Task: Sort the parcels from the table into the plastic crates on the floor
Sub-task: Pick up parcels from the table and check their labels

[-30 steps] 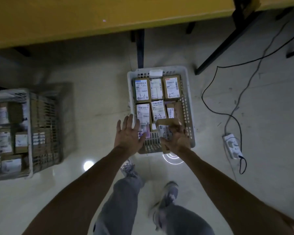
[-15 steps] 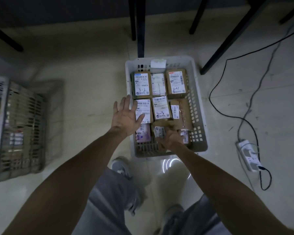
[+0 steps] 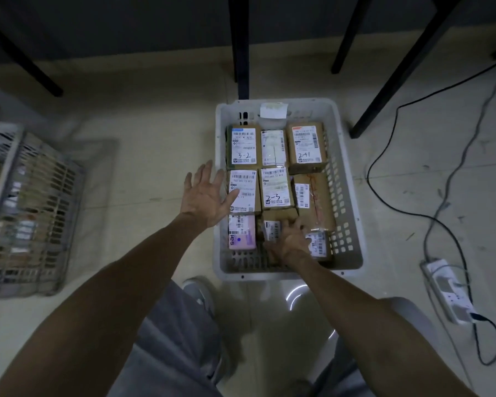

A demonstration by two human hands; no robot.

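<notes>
1. A brown cardboard parcel [image 3: 276,222] lies in the near row of the white plastic crate [image 3: 352,224] on the floor, between a pink parcel [image 3: 242,234] and a small white-labelled parcel [image 3: 319,244].
2. The parcel's near end is covered by the right hand [image 3: 291,242], with the fingers laid over its top and the thumb at its left side; whether it is actually gripped cannot be told.
3. The left hand [image 3: 205,197] is held flat over the crate's left rim, fingers spread wide, and nothing is held in it.
4. Two further rows of labelled parcels are packed behind, among them ones marked "3-2" [image 3: 243,146] and "2-3" [image 3: 275,187].
5. A grey crate [image 3: 32,213] containing parcels is seen blurred, well apart to the left.
6. A white power strip [image 3: 450,290] and its black cable [image 3: 384,196] lie on the floor to the right.
</notes>
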